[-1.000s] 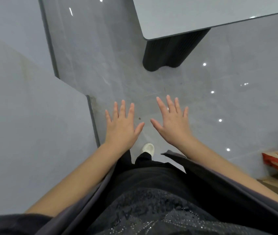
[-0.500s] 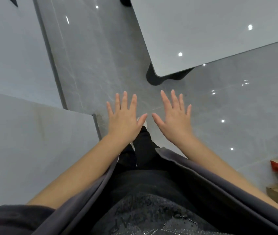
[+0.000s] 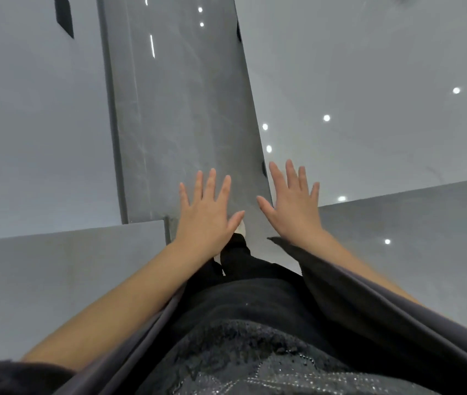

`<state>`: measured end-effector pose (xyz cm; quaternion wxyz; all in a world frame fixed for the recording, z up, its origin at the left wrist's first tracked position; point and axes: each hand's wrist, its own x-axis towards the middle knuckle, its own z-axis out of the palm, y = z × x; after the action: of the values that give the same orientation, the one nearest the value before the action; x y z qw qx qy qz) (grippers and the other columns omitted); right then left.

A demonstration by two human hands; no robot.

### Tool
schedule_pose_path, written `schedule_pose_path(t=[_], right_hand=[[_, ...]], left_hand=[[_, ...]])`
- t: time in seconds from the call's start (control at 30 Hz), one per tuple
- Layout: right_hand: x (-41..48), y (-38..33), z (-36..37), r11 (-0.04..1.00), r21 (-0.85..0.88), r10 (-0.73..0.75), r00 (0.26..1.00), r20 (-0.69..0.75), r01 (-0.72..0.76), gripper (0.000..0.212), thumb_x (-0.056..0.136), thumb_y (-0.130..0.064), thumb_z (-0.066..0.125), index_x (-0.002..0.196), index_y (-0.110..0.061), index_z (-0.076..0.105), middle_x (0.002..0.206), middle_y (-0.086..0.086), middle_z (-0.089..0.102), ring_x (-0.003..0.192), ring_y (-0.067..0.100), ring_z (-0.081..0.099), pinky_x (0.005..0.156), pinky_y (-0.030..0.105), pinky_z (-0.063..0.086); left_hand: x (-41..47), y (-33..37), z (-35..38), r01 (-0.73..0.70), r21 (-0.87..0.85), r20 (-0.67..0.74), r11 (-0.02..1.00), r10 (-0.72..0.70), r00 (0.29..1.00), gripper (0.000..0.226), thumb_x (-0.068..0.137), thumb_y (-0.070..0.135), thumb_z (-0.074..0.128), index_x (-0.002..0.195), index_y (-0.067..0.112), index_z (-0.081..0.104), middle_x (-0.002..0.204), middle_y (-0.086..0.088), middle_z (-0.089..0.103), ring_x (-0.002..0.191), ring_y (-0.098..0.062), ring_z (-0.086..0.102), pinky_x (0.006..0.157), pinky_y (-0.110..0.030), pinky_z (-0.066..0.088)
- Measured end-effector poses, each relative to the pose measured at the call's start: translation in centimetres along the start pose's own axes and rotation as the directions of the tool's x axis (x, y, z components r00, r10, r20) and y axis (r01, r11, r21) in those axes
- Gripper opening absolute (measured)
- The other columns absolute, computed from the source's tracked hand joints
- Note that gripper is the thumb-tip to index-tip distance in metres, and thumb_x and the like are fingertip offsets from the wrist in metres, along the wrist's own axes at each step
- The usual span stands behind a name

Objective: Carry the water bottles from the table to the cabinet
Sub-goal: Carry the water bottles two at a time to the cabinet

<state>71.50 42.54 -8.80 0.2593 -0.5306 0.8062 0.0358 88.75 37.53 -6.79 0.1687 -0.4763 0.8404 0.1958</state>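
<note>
My left hand (image 3: 208, 212) and my right hand (image 3: 292, 203) are stretched out in front of me, palms down, fingers spread and straight, holding nothing. Both hover above the glossy grey floor (image 3: 181, 124). A grey table top (image 3: 369, 81) fills the upper right; my right hand overlaps its near left edge. No water bottle is in view.
A pale grey wall or cabinet face (image 3: 32, 109) stands on the left, with a lower grey block (image 3: 64, 280) jutting toward me at bottom left. A narrow strip of floor runs between it and the table. My dark clothing fills the bottom.
The view has moved forward: the table now fills the upper right and lies beside my right hand. The boxes at the right edge have left the view. Both hands stay spread.
</note>
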Motion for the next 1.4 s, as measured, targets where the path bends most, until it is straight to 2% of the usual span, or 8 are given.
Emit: schedule_pose_path(t=[0.2,0.43,0.6,0.87,1.0,1.17,1.4], right_hand=[[3.8,-0.2,-1.9,0.999,-0.017,0.035,0.999,0.013,-0.035,0.073,0.097,-0.055,0.036,0.155,-0.029,0.0,0.164,0.009,-0.002,0.15,0.035,-0.003,0.116,0.062,0.006],[9.6,-2.9,-3.9,0.977,0.078,0.2,0.98,-0.007,-0.199,0.072,0.097,-0.054,0.037,0.155,-0.03,0.001,0.164,0.008,-0.004,0.15,0.034,-0.006,0.116,0.061,0.003],[14.8,-7.0,-5.7,0.929,0.145,0.345,0.939,-0.003,-0.341,0.072,0.097,-0.054,0.036,0.155,-0.031,0.0,0.164,0.007,-0.004,0.15,0.033,-0.007,0.117,0.06,0.003],[21.7,-12.5,-8.9,0.883,0.22,0.431,0.902,-0.028,-0.415,0.073,0.098,-0.052,0.037,0.155,-0.03,-0.004,0.164,0.007,-0.005,0.15,0.032,-0.008,0.117,0.059,0.003],[24.2,-11.8,-10.2,0.843,0.255,0.495,0.869,-0.021,-0.474,0.073,0.098,-0.052,0.037,0.155,-0.031,-0.004,0.164,0.006,-0.006,0.15,0.031,-0.008,0.117,0.059,0.003],[28.0,-8.7,-11.9,0.754,0.335,0.604,0.796,-0.019,-0.565,0.072,0.098,-0.047,0.04,0.155,-0.031,-0.001,0.164,0.004,-0.006,0.15,0.03,-0.008,0.118,0.059,0.002],[35.6,-4.6,-15.6,0.664,0.41,0.683,0.73,0.01,-0.626,0.072,0.098,-0.046,0.04,0.155,-0.03,-0.001,0.164,0.006,-0.006,0.15,0.031,-0.009,0.118,0.059,0.001]], left_hand=[[4.8,-0.5,-2.2,0.012,-0.033,0.037,0.999,-0.011,0.999,0.074,0.097,0.06,0.023,0.154,0.021,-0.003,0.162,-0.011,-0.008,0.148,-0.03,-0.012,0.118,-0.057,-0.001],[12.8,-3.8,-5.8,-0.143,-0.015,0.045,0.99,0.144,0.989,0.074,0.097,0.059,0.026,0.155,0.019,0.003,0.162,-0.012,-0.004,0.148,-0.032,-0.009,0.117,-0.058,0.0],[19.3,-8.1,-10.3,-0.274,0.031,0.069,0.961,0.271,0.96,0.073,0.097,0.058,0.027,0.155,0.019,0.004,0.162,-0.012,-0.003,0.148,-0.032,-0.008,0.117,-0.057,-0.001],[27.9,-11.9,-16.5,-0.411,0.074,0.05,0.909,0.408,0.912,0.074,0.096,0.059,0.027,0.155,0.018,0.005,0.162,-0.012,-0.002,0.149,-0.033,-0.008,0.116,-0.057,-0.003],[31.1,-10.8,-18.4,-0.483,0.114,0.064,0.868,0.478,0.876,0.075,0.097,0.059,0.027,0.155,0.019,0.004,0.162,-0.011,-0.004,0.148,-0.032,-0.009,0.117,-0.057,-0.003],[36.3,-8.2,-20.1,-0.577,0.155,0.04,0.802,0.579,0.815,0.074,0.096,0.058,0.033,0.154,0.015,0.015,0.161,-0.015,0.008,0.148,-0.035,0.001,0.116,-0.06,0.003],[45.4,-4.9,-24.2,-0.666,0.287,0.177,0.689,0.645,0.744,0.074,0.098,0.057,0.024,0.154,0.015,0.003,0.162,-0.014,-0.002,0.148,-0.033,-0.008,0.117,-0.057,0.001]])
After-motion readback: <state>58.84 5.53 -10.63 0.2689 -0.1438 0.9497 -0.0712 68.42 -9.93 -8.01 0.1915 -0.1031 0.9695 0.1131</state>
